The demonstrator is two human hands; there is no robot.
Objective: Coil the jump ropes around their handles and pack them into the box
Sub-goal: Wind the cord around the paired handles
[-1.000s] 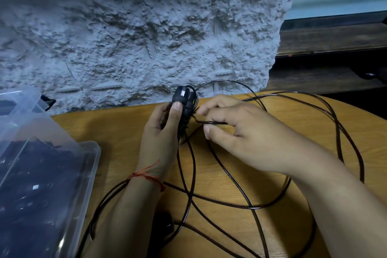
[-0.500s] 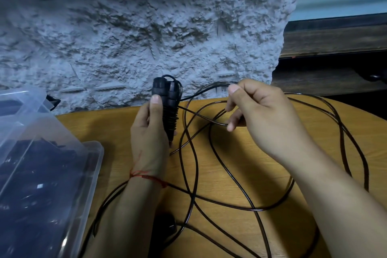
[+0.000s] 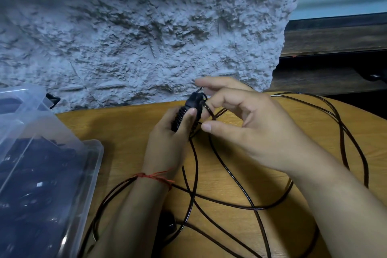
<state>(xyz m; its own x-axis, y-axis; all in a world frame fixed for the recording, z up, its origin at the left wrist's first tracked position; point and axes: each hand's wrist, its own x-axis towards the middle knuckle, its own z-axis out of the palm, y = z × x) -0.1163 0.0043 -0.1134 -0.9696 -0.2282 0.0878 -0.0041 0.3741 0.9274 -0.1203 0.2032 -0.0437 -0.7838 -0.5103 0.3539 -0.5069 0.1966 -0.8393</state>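
Left hand: the left hand (image 3: pixel 171 142) grips the black handles (image 3: pixel 187 111), thumb pressed along their ribbed side. Half a second ago they stood upright; now their top leans over toward the right hand.

Right hand: the right hand (image 3: pixel 251 132) has come back in from its raised spot well to the right of the handles and now sits just beside their top. Its fingers are bent around the rope (image 3: pixel 247 207) there, with the thumb stretched out below. The fingertips are blurred, so the exact hold cannot be told.

Rope: one strand runs from the top of the handles into the right hand's fingers. The open stretch of rope that hung between the handles and that hand earlier has closed up. The rest lies in loose crossing loops on the table (image 3: pixel 125 132), below and to the right of the handles, much as before.

Box: the clear plastic box (image 3: pixel 98 148) stands well to the left of the handles, with dark things inside. It is unmoved.

Wrist: a red thread (image 3: pixel 155 177) circles the left wrist, below the handles.

Behind: the rough grey wall (image 3: pixel 146 37) rises behind the handles.

Under the forearm: a dark lump (image 3: pixel 167 222) lies on the table well below the handles, too shadowed to identify.
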